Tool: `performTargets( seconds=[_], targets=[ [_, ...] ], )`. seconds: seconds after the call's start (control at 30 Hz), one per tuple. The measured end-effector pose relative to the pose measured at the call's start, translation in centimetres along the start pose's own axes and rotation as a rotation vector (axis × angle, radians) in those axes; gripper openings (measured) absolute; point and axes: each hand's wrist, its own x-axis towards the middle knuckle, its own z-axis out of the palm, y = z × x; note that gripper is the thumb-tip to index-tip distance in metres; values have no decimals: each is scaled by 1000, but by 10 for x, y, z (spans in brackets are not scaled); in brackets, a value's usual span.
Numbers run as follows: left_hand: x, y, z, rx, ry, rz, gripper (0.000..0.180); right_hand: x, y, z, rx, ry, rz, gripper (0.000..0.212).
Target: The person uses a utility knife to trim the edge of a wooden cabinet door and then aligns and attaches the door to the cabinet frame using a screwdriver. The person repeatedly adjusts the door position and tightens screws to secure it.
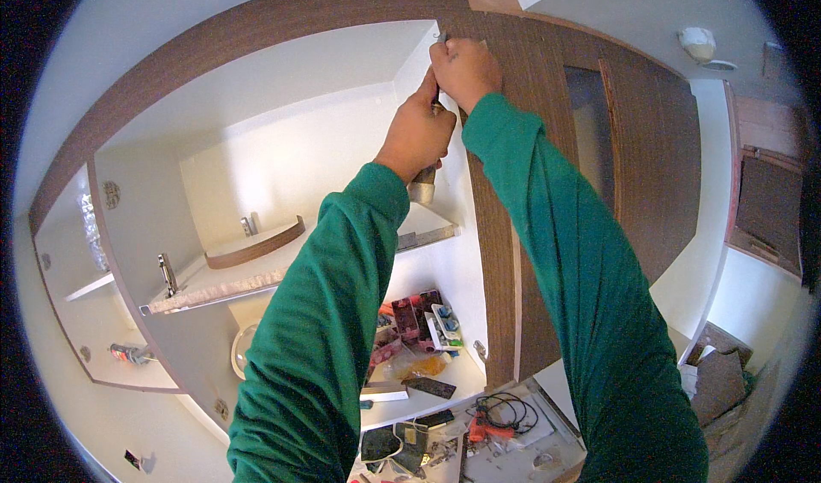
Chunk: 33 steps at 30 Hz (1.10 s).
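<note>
1. Two green sleeves (pixel 316 320) reach up into the cabinet (pixel 299 128).
2. The left hand (pixel 417 134) is closed around a tool (pixel 423 190) near the cabinet's upper right corner; its pale end shows below the fist.
3. The right hand (pixel 469 72) is just above, fingers curled; whether they grip anything, I cannot tell.
4. A brown panel (pixel 502 218) stands beside the hands.
5. Lower, a shelf (pixel 423 225) bears a curved board (pixel 256 248).
6. Beneath that are red bins (pixel 409 319) and a dark slab (pixel 430 387).
7. Farthest down lies a cable (pixel 513 410).
</note>
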Motion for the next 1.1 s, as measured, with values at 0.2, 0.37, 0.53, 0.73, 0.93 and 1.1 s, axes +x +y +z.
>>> performTargets(
  seconds=[0.2, 0.37, 0.53, 0.73, 0.93, 1.1],
  targets=[
    [2, 0, -1, -15, -14, -28, 77, 3, 1, 2, 24, 5, 5, 42],
    [3, 0, 1, -20, -5, -23, 77, 4, 1, 2, 34, -7, -8, 41],
    [5, 0, 2, -15, 6, -45, 76, 7, -1, 0, 8, -30, 10, 40],
    [8, 1, 1, -45, -11, -47, 73, 10, -2, -1, -8, -50, 8, 40],
    [13, 5, -1, -37, 10, -72, 73, 18, -7, -1, -60, -54, 7, 40],
    [13, 4, 1, -47, 3, -85, 76, 18, -3, 0, -55, -77, -5, 41]
  ],
)
